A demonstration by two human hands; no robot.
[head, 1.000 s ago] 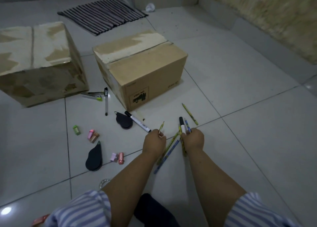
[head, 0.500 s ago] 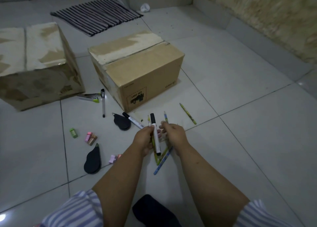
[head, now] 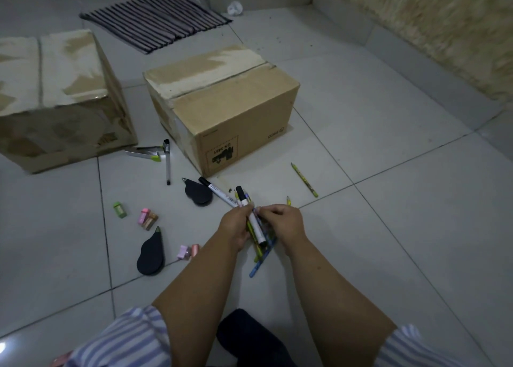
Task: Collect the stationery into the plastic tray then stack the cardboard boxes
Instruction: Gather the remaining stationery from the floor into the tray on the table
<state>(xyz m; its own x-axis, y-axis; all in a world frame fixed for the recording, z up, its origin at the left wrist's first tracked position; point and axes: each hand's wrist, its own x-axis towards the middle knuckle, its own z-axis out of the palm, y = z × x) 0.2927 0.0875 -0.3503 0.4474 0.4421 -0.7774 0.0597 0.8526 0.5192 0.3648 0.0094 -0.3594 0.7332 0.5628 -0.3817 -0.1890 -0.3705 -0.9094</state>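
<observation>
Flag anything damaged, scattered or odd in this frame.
The left box and right box have top paper torn away in patches. Stapler, erasers and a pencil lie scattered on the floor; no plastic tray is in view.

We see grey tiled floor (head: 388, 227). Two cardboard boxes stand on it, apart: bigger box (head: 55, 102) left, smaller box (head: 230, 111) middle. Striped mat (head: 155, 22) beyond, crumpled white ball (head: 235, 7) farther back. Between boxes: stapler (head: 144, 153) touching pen (head: 167, 162). Before smaller box: marker (head: 219, 190), black tape dispenser (head: 198, 193) just beside it, pencil (head: 304, 179) off right. Left we note green eraser (head: 120, 209), pink and brown erasers (head: 148, 218), second tape dispenser (head: 150, 255), pink eraser pair (head: 188, 251).
</observation>
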